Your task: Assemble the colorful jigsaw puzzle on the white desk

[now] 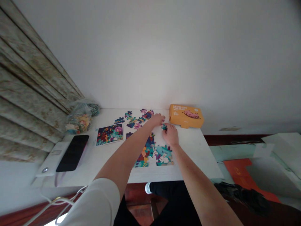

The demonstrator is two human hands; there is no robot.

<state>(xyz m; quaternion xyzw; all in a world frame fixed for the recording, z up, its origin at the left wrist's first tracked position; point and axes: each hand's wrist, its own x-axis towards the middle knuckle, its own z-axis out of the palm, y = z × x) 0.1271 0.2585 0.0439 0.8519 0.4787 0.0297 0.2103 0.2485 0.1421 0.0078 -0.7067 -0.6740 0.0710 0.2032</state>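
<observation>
White bench carries a part-built jigsaw puzzle, loose pieces and an orange box. My right hand pinches a teal piece between its fingers, just above the puzzle's top edge. My left hand sits just beside it, nearest the loose pieces; whether it holds anything, I cannot tell.
</observation>
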